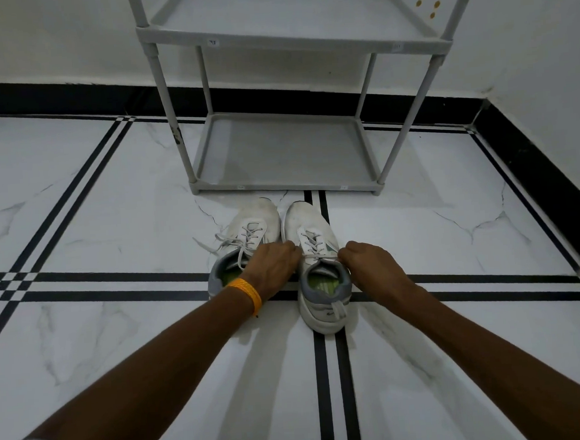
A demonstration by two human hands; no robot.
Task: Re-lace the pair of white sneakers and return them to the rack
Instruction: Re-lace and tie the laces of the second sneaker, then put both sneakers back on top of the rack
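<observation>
White marble floor (109, 205) with black stripes carries two white sneakers just before an empty grey rack (287, 151). The left hand (271, 267) and right hand (370, 265) each pinch a lace end above the right sneaker (315, 252), pulling it taut. The left sneaker (248, 236) has slack laces. Lacing appears underway; next likely comes tying, then shelving both.

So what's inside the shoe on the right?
Inside the right sneaker you can see a green insole and grey lining around the opening. The toe end is hidden under the tongue and laces, which both hands are pulling.
</observation>
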